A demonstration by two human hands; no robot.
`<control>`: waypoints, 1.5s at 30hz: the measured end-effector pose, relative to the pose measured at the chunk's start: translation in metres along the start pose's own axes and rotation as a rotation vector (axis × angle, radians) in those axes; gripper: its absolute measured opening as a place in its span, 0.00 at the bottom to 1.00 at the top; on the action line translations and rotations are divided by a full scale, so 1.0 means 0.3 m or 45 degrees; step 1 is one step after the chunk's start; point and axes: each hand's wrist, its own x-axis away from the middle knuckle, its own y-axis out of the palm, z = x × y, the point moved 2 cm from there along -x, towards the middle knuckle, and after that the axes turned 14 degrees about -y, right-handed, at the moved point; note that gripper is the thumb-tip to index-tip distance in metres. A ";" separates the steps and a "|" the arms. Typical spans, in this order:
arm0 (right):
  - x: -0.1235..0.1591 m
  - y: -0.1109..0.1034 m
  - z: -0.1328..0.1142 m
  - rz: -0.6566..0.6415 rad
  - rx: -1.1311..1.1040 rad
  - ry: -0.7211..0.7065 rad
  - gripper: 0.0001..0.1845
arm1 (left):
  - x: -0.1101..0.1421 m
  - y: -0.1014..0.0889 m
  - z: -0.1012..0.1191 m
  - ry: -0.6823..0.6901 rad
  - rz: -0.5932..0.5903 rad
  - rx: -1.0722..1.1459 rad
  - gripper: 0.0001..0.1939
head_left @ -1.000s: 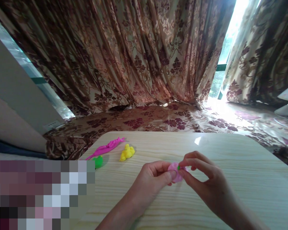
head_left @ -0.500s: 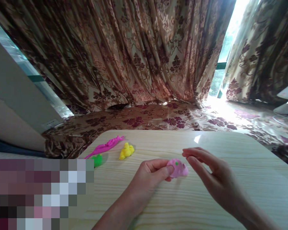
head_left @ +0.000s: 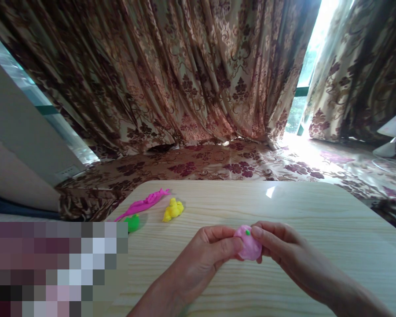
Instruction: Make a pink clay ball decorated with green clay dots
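The left hand (head_left: 206, 246) is closed to a pinch on the pink clay (head_left: 251, 250), thumb across its near face and fingers behind. The right hand (head_left: 285, 243) pinches the opposite edge, its thumb beside a small green dot (head_left: 247, 232) on the clay. The clay is between both hands, above the near part of the table (head_left: 300, 204). Toward the table's far left lie a yellow lump (head_left: 173, 210), a magenta strip (head_left: 145, 204) and a green lump (head_left: 133, 223), seemingly partly hidden by the blurred patch.
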 end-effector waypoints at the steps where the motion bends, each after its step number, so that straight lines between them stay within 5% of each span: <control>1: 0.002 0.003 0.004 -0.009 -0.042 -0.005 0.18 | 0.001 0.001 -0.002 -0.002 -0.033 0.038 0.04; 6: 0.002 0.006 0.013 0.019 -0.098 -0.012 0.18 | -0.006 -0.002 -0.009 0.008 -0.101 0.169 0.04; 16: -0.020 -0.003 -0.022 0.042 0.044 -0.003 0.14 | -0.025 -0.005 -0.010 0.065 0.054 -0.010 0.08; 25: -0.004 -0.001 0.001 0.023 -0.162 -0.027 0.12 | -0.007 0.018 -0.009 0.116 -0.107 -0.045 0.08; 36: -0.011 -0.010 -0.007 0.018 0.028 0.005 0.14 | -0.008 0.032 -0.003 0.166 -0.022 -0.127 0.06; 45: 0.000 -0.004 -0.008 -0.001 -0.166 -0.079 0.11 | 0.001 0.018 -0.003 0.153 -0.028 -0.208 0.08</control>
